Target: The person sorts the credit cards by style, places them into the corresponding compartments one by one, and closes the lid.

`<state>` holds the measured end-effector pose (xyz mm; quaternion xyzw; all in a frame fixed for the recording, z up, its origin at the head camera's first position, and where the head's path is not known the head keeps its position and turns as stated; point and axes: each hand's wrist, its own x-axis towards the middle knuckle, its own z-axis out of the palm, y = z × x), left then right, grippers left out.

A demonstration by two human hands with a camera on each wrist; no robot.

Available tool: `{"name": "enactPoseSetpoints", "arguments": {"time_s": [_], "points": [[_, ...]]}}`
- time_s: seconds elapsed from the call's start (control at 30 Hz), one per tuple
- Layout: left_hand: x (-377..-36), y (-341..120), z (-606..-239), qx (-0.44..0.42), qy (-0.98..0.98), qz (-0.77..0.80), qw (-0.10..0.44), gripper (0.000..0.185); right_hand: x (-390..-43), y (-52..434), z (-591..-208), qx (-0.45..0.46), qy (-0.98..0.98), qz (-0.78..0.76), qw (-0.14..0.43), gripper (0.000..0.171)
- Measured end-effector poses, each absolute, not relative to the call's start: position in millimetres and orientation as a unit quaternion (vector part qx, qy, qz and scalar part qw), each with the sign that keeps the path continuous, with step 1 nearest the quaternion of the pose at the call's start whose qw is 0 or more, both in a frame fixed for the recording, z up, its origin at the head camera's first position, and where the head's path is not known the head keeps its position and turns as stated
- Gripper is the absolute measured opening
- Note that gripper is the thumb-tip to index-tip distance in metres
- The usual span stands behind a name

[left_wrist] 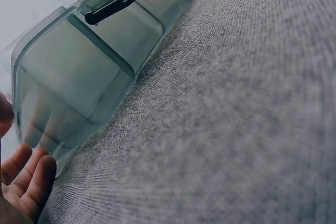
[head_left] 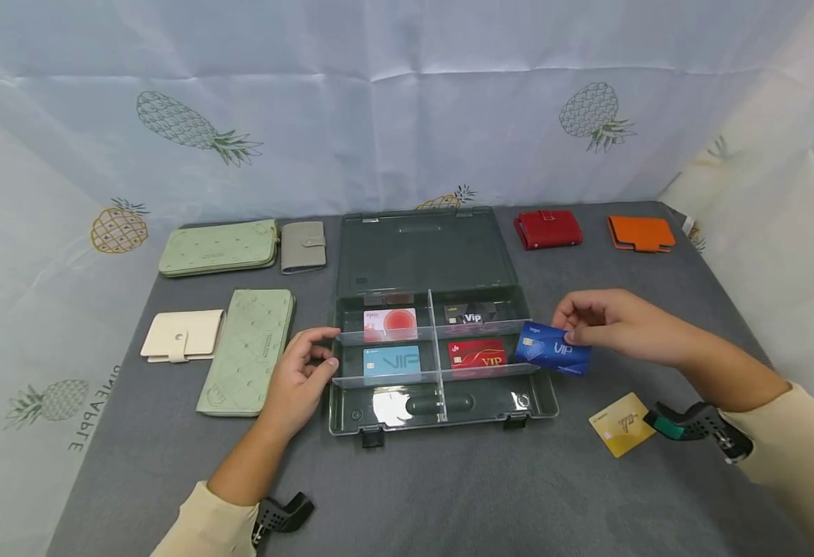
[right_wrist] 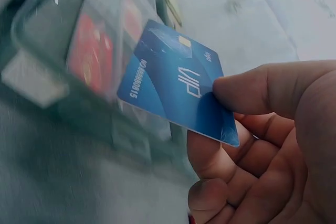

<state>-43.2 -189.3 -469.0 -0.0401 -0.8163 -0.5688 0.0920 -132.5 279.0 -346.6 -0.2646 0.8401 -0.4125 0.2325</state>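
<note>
My right hand [head_left: 609, 317] pinches a blue VIP card [head_left: 553, 350] between thumb and fingers, by one end. The card is tilted above the right edge of a divided dark translucent box [head_left: 442, 406], and my right wrist view shows its printed face. My left hand [head_left: 302, 379] rests against the box's left side, fingertips touching the wall; the left wrist view shows those fingers [left_wrist: 39, 179] beside it. In the box's compartments stand a pink card [head_left: 389, 323], a black Vip card [head_left: 470, 313], a light blue card [head_left: 391, 362] and a red card [head_left: 478, 353].
A gold card [head_left: 623, 424] lies on the grey table at right. To the left lie two green wallets [head_left: 219, 247], a grey card holder [head_left: 303, 246] and a cream one [head_left: 182, 335]. Red [head_left: 549, 229] and orange [head_left: 641, 233] card holders lie at back right. The box lid [head_left: 424, 251] is folded back.
</note>
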Motion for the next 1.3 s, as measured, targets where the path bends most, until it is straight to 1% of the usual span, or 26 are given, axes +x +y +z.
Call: {"name": "enactPoseSetpoints", "arguments": {"time_s": [0.3,0.57,0.8,1.1,1.3], "points": [[-43.6,-189.1,-468.9,-0.045,-0.817,-0.568,0.093,0.044,-131.3,229.4,-352.6,-0.309,0.808,-0.422,0.273,0.014],[-43.5,-189.2,-469.1,-0.042,-0.815,-0.571,0.089,0.044,-128.3,183.9,-355.7,-0.312,0.802,-0.437,0.264,0.014],[-42.6,-189.0,-467.5,-0.043,-0.815,-0.571,0.089,0.044,-121.4,148.4,-360.0,-0.317,0.793,-0.443,0.272,0.013],[-42.6,-188.8,-465.5,-0.044,-0.814,-0.572,0.09,0.044,-114.2,115.1,-370.6,-0.336,0.788,-0.44,0.269,0.013],[-42.5,-188.5,-465.3,-0.041,-0.816,-0.57,0.09,0.044,-106.5,96.8,-376.6,-0.35,0.798,-0.42,0.253,0.012]]}}
